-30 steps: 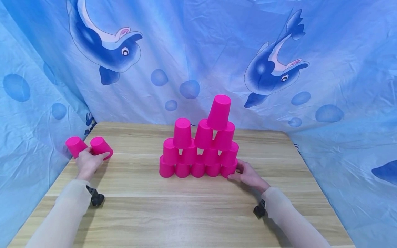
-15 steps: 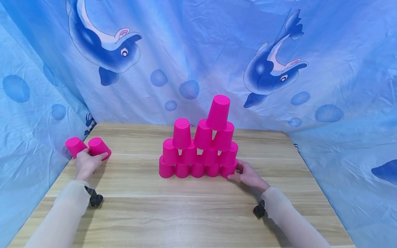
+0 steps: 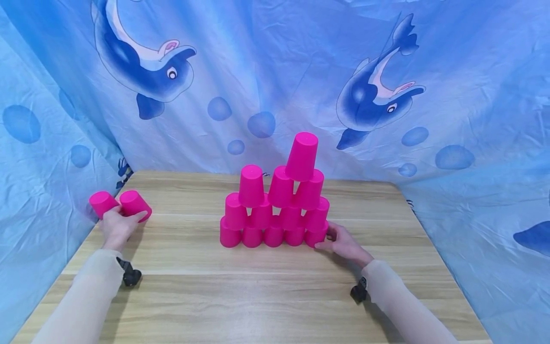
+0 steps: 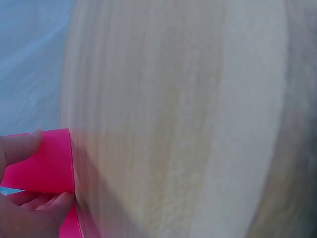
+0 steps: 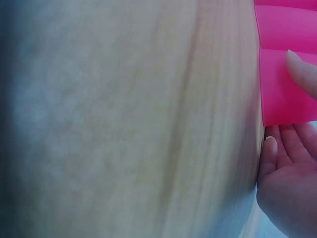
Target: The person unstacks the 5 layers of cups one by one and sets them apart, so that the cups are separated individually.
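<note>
Upside-down pink cups form a stepped stack in the head view, with several in the bottom row. One top cup (image 3: 302,156) stands over the two right-hand cups of the third row. My right hand (image 3: 343,243) holds the bottom right cup (image 5: 282,89), thumb on its near face and fingers along its right side. At the table's left, my left hand (image 3: 119,227) grips a separate pink cup (image 3: 135,205) between thumb and fingers. Another pink cup (image 3: 102,203) stands just left of it, partly behind the fingers.
The wooden table (image 3: 249,301) has its left edge close beside the two separate cups. A blue curtain (image 3: 275,57) with printed dolphins hangs behind and along both sides. Small black cameras sit at both wrists.
My left hand has shifted slightly left with its cup, bringing it nearer the other separate cup. My right hand and the stack look the same, apart from a slight camera drift.
</note>
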Demonstrator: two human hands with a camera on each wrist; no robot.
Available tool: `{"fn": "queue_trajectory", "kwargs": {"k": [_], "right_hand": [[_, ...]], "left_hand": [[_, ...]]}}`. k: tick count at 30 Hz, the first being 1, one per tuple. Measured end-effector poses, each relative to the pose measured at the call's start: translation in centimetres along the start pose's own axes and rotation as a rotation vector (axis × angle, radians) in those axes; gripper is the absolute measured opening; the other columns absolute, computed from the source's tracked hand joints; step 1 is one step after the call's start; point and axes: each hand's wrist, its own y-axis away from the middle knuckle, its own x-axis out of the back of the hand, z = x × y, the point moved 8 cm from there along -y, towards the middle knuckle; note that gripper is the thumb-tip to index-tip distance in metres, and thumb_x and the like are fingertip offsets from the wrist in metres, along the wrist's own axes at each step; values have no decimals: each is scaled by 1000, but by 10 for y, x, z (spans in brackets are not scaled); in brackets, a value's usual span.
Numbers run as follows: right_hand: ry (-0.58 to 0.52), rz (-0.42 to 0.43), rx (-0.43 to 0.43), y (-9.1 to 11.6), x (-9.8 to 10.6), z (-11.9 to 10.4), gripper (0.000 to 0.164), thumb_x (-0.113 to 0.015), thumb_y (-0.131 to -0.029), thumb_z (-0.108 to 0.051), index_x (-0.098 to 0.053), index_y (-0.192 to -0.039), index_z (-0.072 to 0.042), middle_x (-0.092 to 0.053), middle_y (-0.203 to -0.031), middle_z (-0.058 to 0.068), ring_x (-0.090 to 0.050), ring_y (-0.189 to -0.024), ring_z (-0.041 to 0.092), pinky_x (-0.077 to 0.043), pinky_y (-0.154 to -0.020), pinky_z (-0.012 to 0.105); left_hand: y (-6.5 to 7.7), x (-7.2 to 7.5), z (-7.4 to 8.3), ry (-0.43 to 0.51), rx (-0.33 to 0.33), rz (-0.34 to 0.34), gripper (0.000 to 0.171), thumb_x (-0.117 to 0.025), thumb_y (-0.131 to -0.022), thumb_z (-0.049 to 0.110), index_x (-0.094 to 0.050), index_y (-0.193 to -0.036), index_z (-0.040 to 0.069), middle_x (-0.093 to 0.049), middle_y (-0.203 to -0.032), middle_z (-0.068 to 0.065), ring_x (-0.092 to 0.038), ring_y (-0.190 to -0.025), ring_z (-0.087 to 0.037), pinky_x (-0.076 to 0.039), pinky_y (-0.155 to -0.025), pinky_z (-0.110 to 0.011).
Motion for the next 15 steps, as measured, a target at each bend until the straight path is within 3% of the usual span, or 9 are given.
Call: {"fn": "queue_trajectory", "kwargs": {"k": [5, 8, 12, 15], "right_hand": [[-13, -9, 15, -1, -2, 0, 57, -79, -79, -14, -55, -130, -13, -60, -123, 4, -54, -115, 26, -39, -98, 51], [-18, -17, 20, -1, -3, 0, 57, -79, -79, -14, -54, -130, -13, -60, -123, 4, -54, -114, 26, -40, -98, 51], [-22, -15, -7, -1, -2, 1, 58, -80, -78, -15, -55, -129, -18, -60, -122, 1, -54, -113, 24, -41, -97, 48], [-24, -8, -21, 0, -1, 1, 58, -81, -77, -15, -55, -129, -20, -60, -121, 0, -54, -112, 23, -42, -96, 48]], "left_hand": [[5, 5, 5, -28, 1, -2, 73, -70, -84, 40, -48, -128, -15, -48, -124, -37, -31, -117, -53, -32, -89, -61], [11, 13, 16, -96, -10, -30, 68, -72, -82, 44, -55, -112, -15, -53, -106, -35, -33, -109, -52, -36, -78, -57], [20, 24, 37, -237, -30, -184, 65, -70, -80, 52, -52, -89, -10, -50, -78, -20, -43, -88, -45, -41, -64, -45], [27, 22, 52, -297, -47, -364, 67, -68, -81, 55, -49, -92, -9, -50, -76, -13, -50, -80, -37, -45, -63, -41]]}}
